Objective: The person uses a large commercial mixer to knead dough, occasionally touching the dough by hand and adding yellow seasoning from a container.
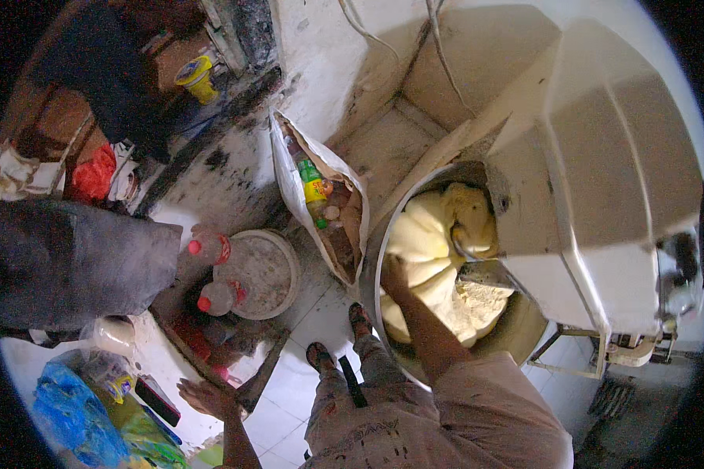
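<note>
Pale yellow dough [420, 234] fills much of the large metal mixer bowl [527, 322] on the right, bunched into thick folds around a metal mixing hook [486, 273]. My right hand [395, 277] reaches into the bowl at its left side and touches the dough. Shadow and its own angle hide most of its fingers. At the lower left, my left hand [203, 395] rests by the edge of a white tabletop, fingers stretched out and nothing in them. A dark flat phone-like object [158, 400] lies just left of it.
The large mixer housing [602, 195] overhangs the bowl's right side. An open sack of bottles [321, 195] stands left of the bowl. Beside it are a round lidded bucket [270, 273] and red-capped bottles [217, 298]. Blue plastic bags [78, 410] lie at lower left.
</note>
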Tool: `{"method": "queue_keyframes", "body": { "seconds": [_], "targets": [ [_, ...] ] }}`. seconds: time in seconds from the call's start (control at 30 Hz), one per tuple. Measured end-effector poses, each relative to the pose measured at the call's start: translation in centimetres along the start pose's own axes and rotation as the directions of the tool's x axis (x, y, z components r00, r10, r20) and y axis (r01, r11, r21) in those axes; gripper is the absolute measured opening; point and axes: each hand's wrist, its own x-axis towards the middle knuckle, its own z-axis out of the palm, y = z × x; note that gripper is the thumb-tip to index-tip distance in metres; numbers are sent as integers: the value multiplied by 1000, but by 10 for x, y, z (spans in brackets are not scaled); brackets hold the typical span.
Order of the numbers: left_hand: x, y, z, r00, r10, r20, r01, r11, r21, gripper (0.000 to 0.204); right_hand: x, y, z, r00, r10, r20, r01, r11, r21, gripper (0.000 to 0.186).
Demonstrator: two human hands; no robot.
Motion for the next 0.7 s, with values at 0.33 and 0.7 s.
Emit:
{"method": "queue_keyframes", "body": {
  "seconds": [0.33, 0.7],
  "targets": [
    [-4, -15, 13, 999, 33, -31, -37, 989, -144, 53, -45, -40, -35, 492, 348, 798, -665, 742, 87, 27],
    [-3, -34, 21, 989, 121, -83, -134, 978, -163, 45, -167, 34, -27, 252, -10, 968, -336, 937, 97, 32]
  ]
}}
